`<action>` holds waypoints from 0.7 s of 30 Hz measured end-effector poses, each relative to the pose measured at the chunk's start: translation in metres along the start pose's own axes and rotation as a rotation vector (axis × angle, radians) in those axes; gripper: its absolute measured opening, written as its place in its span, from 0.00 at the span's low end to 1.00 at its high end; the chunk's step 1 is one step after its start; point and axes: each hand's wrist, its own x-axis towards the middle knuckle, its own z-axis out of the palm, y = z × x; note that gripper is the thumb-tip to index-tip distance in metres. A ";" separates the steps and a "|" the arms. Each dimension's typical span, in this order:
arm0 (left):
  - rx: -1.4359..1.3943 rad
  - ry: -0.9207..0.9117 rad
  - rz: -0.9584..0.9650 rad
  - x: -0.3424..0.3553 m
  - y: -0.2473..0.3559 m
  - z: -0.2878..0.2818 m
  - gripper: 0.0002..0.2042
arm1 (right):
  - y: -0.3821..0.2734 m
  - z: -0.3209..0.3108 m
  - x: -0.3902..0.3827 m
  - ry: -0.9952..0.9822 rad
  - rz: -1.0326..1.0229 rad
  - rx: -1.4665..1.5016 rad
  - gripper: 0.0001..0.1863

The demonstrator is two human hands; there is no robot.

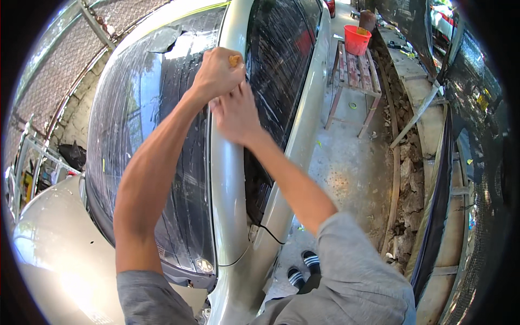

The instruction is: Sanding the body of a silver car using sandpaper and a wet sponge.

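Windshield [149,103], streaked curved glass, left of smooth silver pillar [228,200]; our left hand [216,71] clenched round orange lump [234,60]; right hand [238,115] nearer, its grasp we cannot tell.

We see our hands [218,74] over the pillar [226,184], between the windshield [187,187] at left and the side window [279,59] at right; farther right, a bucket [357,41] stands on the counter [355,76].

Silver car [228,184], red bucket [357,41], grey shirt [363,271], white-striped dark sandals [311,260]
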 end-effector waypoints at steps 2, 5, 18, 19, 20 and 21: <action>0.056 -0.132 -0.005 0.005 -0.013 -0.006 0.10 | -0.054 0.013 -0.060 0.203 -0.001 0.149 0.37; 0.003 -0.056 -0.014 0.010 -0.028 -0.007 0.08 | -0.044 0.005 -0.069 0.121 -0.047 0.155 0.35; -0.083 0.470 -0.021 -0.025 -0.100 0.012 0.16 | 0.047 -0.002 0.049 0.287 -0.028 -0.087 0.30; -0.091 0.459 -0.057 -0.029 -0.102 0.013 0.16 | 0.038 -0.001 0.054 0.285 0.042 -0.037 0.31; -0.087 0.453 -0.093 -0.035 -0.103 0.009 0.16 | 0.026 -0.006 0.059 0.286 0.106 0.021 0.32; -0.014 0.482 -0.090 -0.041 -0.113 -0.002 0.15 | 0.003 0.004 0.034 0.265 0.053 0.080 0.33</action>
